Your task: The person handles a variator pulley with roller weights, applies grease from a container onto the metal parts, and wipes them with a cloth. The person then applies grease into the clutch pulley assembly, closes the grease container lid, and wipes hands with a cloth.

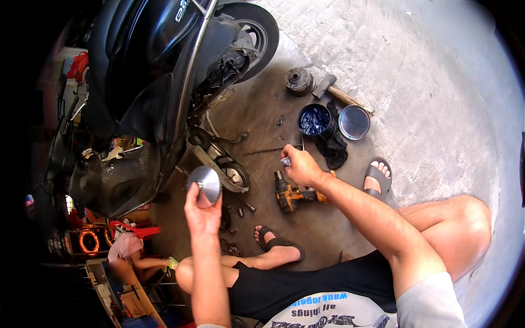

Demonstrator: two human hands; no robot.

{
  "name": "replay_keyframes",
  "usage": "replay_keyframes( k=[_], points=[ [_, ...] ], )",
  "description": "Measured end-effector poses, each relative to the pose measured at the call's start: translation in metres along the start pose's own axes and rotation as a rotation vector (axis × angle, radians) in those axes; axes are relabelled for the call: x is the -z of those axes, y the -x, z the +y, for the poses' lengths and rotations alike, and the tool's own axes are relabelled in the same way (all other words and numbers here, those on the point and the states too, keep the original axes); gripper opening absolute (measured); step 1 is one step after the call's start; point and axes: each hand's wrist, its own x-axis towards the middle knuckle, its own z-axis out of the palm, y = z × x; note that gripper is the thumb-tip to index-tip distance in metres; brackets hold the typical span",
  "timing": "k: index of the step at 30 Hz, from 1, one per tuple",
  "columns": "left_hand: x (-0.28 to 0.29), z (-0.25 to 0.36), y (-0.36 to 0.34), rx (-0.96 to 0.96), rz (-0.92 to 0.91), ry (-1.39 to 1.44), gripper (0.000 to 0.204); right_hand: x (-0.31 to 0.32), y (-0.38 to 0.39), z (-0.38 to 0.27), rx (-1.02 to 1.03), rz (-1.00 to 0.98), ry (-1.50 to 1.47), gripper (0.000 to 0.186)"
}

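Observation:
My left hand [203, 217] holds a shiny, cone-faced metal pulley disc [204, 187] by its edge, beside the scooter's removed side cover. My right hand [301, 167] is closed on a slim tool [285, 161]; its pale end sticks out of the fist and a thin shaft seems to run up toward the tin. I cannot make out its exact kind. Just beyond that hand stands an open tin of dark blue grease [314, 120]. A black cloth [332, 151] lies against the tin. Below my right hand rests a yellow and black cordless drill [290, 195].
A dark scooter [158, 93] stands at left, its wheel [262, 41] toward the top. Around the tin lie a round lid [354, 122], a hammer [344, 97] and a cylindrical metal part [299, 82]. The long cover [238, 175] and several sockets [240, 212] lie near my left hand. Another person [128, 246] sits lower left.

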Motion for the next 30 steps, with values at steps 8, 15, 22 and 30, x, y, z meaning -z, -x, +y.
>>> replay_keyframes(
  k=[8, 15, 22, 30],
  points=[
    [-0.001, 0.067, 0.034, 0.023, -0.075, -0.354, 0.042, 0.081, -0.034, 0.039, -0.17, -0.033, 0.395, 0.041],
    [0.027, 0.091, 0.015, 0.048, -0.098, -0.381, 0.041, 0.129, -0.077, 0.028, -0.176, -0.373, 1.271, 0.054],
    [0.03, 0.105, 0.004, 0.022, -0.195, -0.403, 0.051, 0.119, -0.111, 0.047, 0.039, -0.494, 1.578, 0.04],
    [0.037, 0.11, -0.001, 0.066, -0.167, -0.351, 0.051, 0.112, -0.134, 0.074, -0.082, -0.689, 1.696, 0.058]
  ],
)
